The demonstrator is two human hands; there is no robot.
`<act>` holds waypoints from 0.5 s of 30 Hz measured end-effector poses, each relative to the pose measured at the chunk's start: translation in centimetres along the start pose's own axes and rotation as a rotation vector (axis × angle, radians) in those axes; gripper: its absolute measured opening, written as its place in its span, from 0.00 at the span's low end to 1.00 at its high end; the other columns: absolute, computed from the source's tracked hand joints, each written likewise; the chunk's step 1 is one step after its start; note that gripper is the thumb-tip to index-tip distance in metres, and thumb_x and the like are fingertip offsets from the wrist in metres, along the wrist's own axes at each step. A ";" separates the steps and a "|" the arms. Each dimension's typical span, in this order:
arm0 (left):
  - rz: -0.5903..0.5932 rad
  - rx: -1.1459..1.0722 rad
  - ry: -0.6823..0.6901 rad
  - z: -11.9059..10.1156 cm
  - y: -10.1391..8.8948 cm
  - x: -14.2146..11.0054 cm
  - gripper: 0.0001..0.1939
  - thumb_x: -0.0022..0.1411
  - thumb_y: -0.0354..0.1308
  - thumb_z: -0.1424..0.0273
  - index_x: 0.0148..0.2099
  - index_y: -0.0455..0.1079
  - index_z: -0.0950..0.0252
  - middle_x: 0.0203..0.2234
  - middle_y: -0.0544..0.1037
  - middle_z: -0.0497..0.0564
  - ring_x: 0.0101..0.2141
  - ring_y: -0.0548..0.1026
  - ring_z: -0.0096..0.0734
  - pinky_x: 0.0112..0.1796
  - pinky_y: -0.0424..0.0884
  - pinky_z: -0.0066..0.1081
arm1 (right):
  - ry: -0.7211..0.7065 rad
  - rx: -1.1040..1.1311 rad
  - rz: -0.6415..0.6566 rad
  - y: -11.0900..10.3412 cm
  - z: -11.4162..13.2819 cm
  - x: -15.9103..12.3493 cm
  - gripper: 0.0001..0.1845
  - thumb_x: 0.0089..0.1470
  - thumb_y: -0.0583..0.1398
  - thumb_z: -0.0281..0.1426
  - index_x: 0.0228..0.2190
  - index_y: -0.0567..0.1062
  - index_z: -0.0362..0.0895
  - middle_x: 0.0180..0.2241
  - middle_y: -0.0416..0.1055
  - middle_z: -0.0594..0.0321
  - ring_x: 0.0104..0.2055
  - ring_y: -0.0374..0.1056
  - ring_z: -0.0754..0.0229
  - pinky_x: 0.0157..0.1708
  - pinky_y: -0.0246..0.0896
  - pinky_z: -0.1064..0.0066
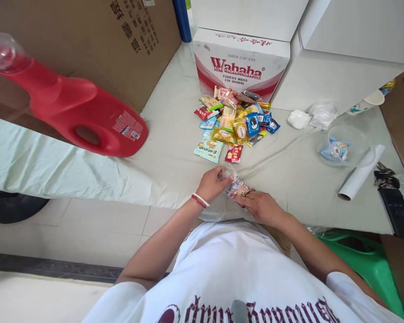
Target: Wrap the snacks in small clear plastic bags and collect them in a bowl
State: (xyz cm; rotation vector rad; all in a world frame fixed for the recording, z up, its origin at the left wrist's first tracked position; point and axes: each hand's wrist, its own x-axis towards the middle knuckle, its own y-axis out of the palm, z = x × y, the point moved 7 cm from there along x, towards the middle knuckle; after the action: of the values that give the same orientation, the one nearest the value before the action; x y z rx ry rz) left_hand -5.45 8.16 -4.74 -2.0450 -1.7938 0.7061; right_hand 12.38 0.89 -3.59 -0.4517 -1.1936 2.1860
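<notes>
My left hand (211,184) pinches the crumpled upper edge of a clear plastic bag (229,171) at the table's near edge. Printed snack packets (239,188) in pink and blue show at the bag; whether all of them lie inside it I cannot tell. From the other side my right hand (262,206) grips the lower part of the bag and packets, its fingers curled round them. Just beyond my hands lie a small red snack packet (234,153) and a pale green one (208,149), in front of a heap of mixed wrapped snacks (227,117).
Behind the heap stands a white and red water carton (240,67). A large red jug (97,116) is at the left, before a brown cardboard box (87,40). At the right are a clear bowl (358,154), a white roll (362,172), keys (385,177) and a black phone-like object (395,211).
</notes>
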 end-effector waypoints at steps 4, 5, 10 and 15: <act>-0.120 -0.081 0.059 -1.7 -1.4 -1.8 0.09 0.64 0.58 0.64 0.37 0.77 0.63 0.25 0.75 0.46 0.28 0.70 0.30 0.32 0.68 0.31 | 0.030 0.122 -0.018 -0.5 -0.6 0.2 0.27 0.63 0.54 0.23 0.60 0.74 0.52 0.42 0.81 0.60 0.41 0.76 0.59 0.47 0.70 0.67; -0.185 -0.024 0.138 -2.6 -1.7 -2.7 0.08 0.65 0.57 0.66 0.37 0.77 0.62 0.26 0.76 0.47 0.29 0.71 0.31 0.34 0.69 0.32 | 0.028 0.149 -0.021 -0.5 -0.6 0.3 0.27 0.63 0.54 0.23 0.60 0.74 0.52 0.43 0.81 0.60 0.42 0.76 0.59 0.46 0.70 0.67; -0.089 0.324 0.672 -6.6 2.5 -7.2 0.12 0.68 0.50 0.75 0.40 0.75 0.61 0.30 0.77 0.53 0.31 0.71 0.36 0.35 0.70 0.37 | -0.006 0.213 0.015 -1.0 -0.1 1.1 0.17 0.63 0.54 0.23 0.44 0.82 0.46 0.38 0.81 0.58 0.40 0.76 0.56 0.44 0.69 0.65; -0.082 0.414 0.681 -5.8 4.1 -7.4 0.11 0.69 0.51 0.71 0.47 0.75 0.63 0.38 0.77 0.57 0.37 0.71 0.41 0.39 0.70 0.41 | 0.013 0.443 0.034 -3.3 -0.9 -0.6 0.14 0.67 0.56 0.35 0.46 0.81 0.46 0.39 0.78 0.58 0.40 0.73 0.57 0.42 0.69 0.67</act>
State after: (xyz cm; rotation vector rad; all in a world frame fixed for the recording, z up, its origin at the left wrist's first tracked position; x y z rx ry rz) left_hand 0.56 0.70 -1.08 -1.6449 -1.2106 0.2658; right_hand 14.44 2.42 -1.29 -0.2973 -0.6650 2.3824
